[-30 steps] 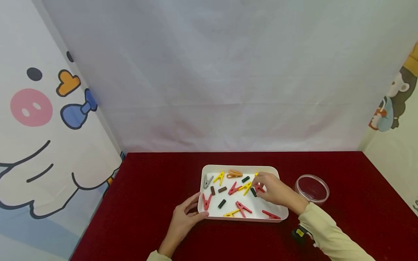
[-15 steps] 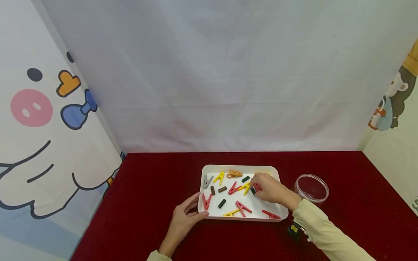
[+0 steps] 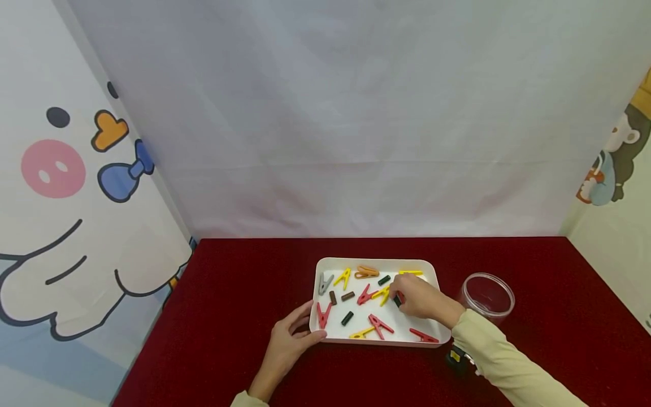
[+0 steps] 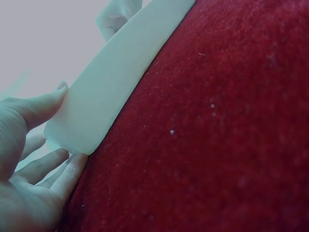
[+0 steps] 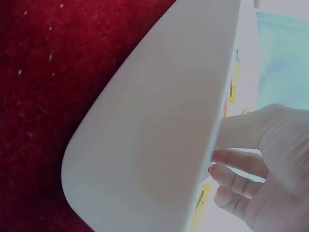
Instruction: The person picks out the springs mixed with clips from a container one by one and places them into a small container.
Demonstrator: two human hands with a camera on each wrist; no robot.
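Head view: rests the left hand at eight o'clock of the white tray, fingers spread and touching the outside of the corner, thumb set apart at the near rim; seen likewise from the left wrist, fingertips low against the corner. Holds the right hand over the tray, toward three o'clock from the middle, fingers bent down. Has the fingertips right at a dark cylinder and a red clip, both partly covered and just to three o'clock of the tray's middle. Cannot tell whether pinching either, or whether raised from the tray floor; from the right wrist, loses the thumb tip behind the tray wall. Close by at nine o'clock from those fingertips: a splayed yellow clip, then a pinkish clip. Inside the tray, by the clock: orange clip at eleven, flat yellow clip at two, long red clip at four, grey clip at ten, brown cylinders toward nine. Outside at three o'clock, near the right wrist, on the maroon cloth: clear round container.
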